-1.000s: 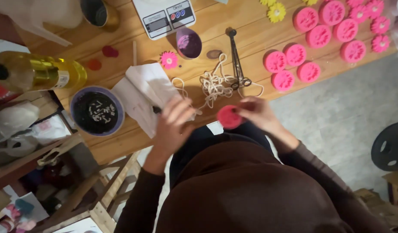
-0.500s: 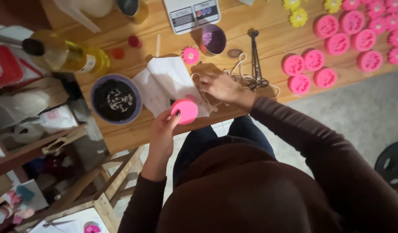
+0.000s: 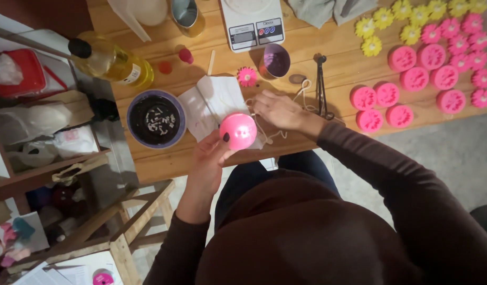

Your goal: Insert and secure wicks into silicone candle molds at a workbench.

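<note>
A round, smooth pink silicone mould (image 3: 237, 130) is held up in the left hand (image 3: 209, 158), its fingers (image 3: 226, 138) clasped around the lower rim with a dark-painted nail showing against the pink. The mould sits just above the near edge of the wooden table (image 3: 317, 47), over a crumpled white paper towel (image 3: 214, 103).

Meanwhile the right hand (image 3: 278, 111) is laid flat on a loose tangle of pale cotton wick string (image 3: 301, 89), fingers spread and pressing down rather than pinched; whether a strand is actually caught under them cannot be told. By the look of it, this is the wick-picking stage: one strand has to be teased free of the knot, which calls for a fine fingertip pinch and a slow draw.

Just beyond the right fingers, slim black metal wick trimmers (image 3: 321, 87) lie along the table. Off to the left fingers' side a dark round bowl (image 3: 156, 119) with pale specks is seen. Further out, ridged pink flower-shaped moulds (image 3: 383, 103) are clustered, matte and rubbery.
</note>
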